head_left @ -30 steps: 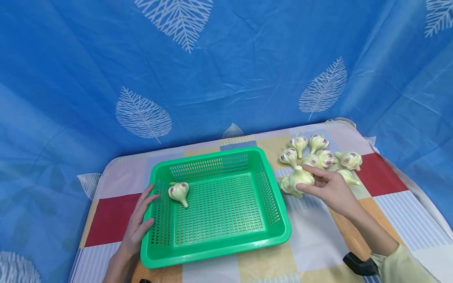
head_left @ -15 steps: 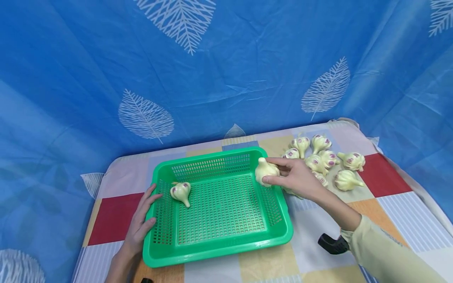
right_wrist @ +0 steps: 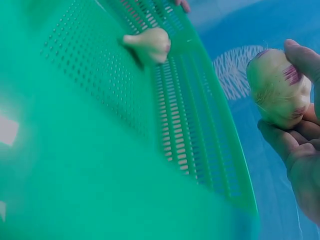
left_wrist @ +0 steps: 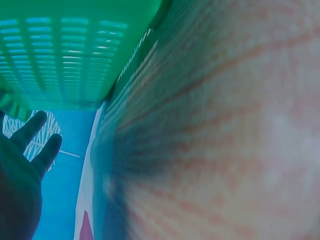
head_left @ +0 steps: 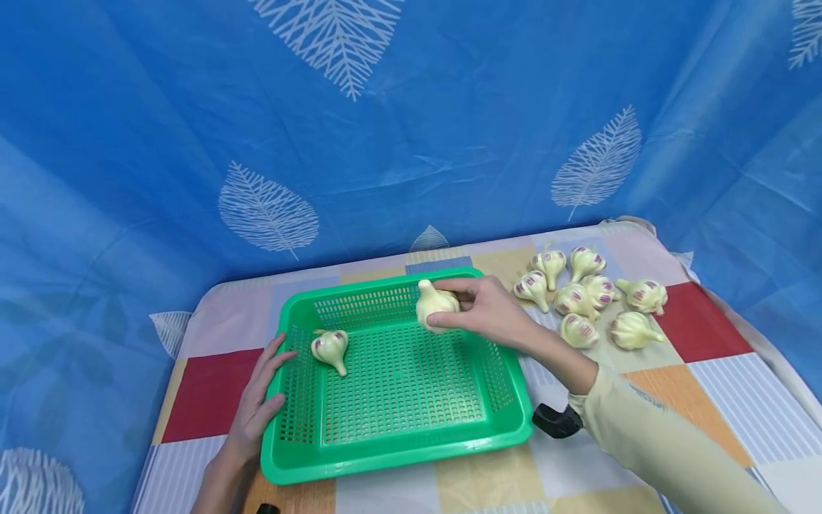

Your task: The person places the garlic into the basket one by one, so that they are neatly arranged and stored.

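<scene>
In the head view a green plastic basket (head_left: pixel 398 471) sits on the table with one garlic bulb (head_left: pixel 330 350) lying near its left side. My right hand (head_left: pixel 491 311) holds another garlic bulb (head_left: pixel 437 307) between thumb and fingers above the basket's far right part. Purple-streaked skin shows on this held bulb (right_wrist: pixel 277 87) in the right wrist view. At the basket's left rim rests my left hand (head_left: pixel 253 407), its fingers extended and touching the edge. The left wrist view shows those fingers (left_wrist: pixel 46 152) straight beside the perforated wall.
Several garlic bulbs (head_left: pixel 576 300) lie in a loose group on the table right of the basket. A patchwork-patterned cloth (head_left: pixel 481 485) covers the table. Blue curtain with white leaf prints (head_left: pixel 411 143) hangs behind and at both sides.
My right hand has lifted a garlic bulb from the group and carried it left, over the basket. The left hand stays at the left rim.
</scene>
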`<state>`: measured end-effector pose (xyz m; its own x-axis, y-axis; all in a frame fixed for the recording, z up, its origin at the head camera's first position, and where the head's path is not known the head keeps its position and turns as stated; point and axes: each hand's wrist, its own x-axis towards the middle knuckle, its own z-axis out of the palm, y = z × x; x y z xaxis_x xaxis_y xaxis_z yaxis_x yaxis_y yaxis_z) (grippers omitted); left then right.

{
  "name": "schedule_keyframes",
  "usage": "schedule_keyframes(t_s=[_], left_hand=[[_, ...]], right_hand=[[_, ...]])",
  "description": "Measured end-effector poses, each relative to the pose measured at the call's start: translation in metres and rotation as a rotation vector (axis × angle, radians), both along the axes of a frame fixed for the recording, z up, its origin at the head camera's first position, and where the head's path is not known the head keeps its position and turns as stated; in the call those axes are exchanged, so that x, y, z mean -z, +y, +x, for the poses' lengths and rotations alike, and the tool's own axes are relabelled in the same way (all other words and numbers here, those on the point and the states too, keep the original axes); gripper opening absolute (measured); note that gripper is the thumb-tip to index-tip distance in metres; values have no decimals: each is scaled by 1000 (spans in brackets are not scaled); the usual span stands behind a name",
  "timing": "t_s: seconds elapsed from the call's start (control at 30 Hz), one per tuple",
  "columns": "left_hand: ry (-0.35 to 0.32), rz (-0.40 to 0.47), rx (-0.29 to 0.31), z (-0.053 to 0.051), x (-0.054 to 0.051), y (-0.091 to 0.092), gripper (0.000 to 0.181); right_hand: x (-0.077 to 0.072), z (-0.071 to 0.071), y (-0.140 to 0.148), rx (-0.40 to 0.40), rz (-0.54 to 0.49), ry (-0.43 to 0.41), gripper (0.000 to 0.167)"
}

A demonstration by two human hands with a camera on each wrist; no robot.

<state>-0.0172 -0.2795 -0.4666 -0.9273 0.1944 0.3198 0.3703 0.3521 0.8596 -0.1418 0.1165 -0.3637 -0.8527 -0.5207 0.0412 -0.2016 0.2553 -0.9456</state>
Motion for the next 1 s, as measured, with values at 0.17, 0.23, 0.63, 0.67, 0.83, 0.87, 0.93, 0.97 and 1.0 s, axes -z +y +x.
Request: schedule_keyframes(t_s=[0.17, 0.23, 0.63, 0.67, 0.83, 0.87, 0.93, 0.97, 1.0], left_hand=[[3, -1, 8, -1, 0, 0, 60], [3, 4, 9, -1, 0, 0, 60], [0, -1, 1, 0, 0, 0, 60], [0, -2, 0, 1, 0, 0, 60], [0, 0, -1, 1, 0, 1, 60], [0, -1, -1, 1, 0, 1, 60], [0, -2, -3, 2, 0, 2, 60], [0, -3, -4, 2, -1, 2, 60], [0, -3, -5, 2, 0, 2, 60]], right_hand=[[0, -4, -17, -36, 13, 44, 62], [0, -6, -25, -44, 33, 66, 62], [1, -11, -64, -143, 80, 80, 57], [3, -12, -66, -156, 83, 89, 55], [14, -17, -80, -208, 128, 134, 50], [16, -18, -83, -218, 146, 148, 48], [22, -19, -88, -233, 184, 165, 47], [25, -20, -91, -245, 203, 175, 46], [28, -20, -93, -257, 220, 188, 44]])
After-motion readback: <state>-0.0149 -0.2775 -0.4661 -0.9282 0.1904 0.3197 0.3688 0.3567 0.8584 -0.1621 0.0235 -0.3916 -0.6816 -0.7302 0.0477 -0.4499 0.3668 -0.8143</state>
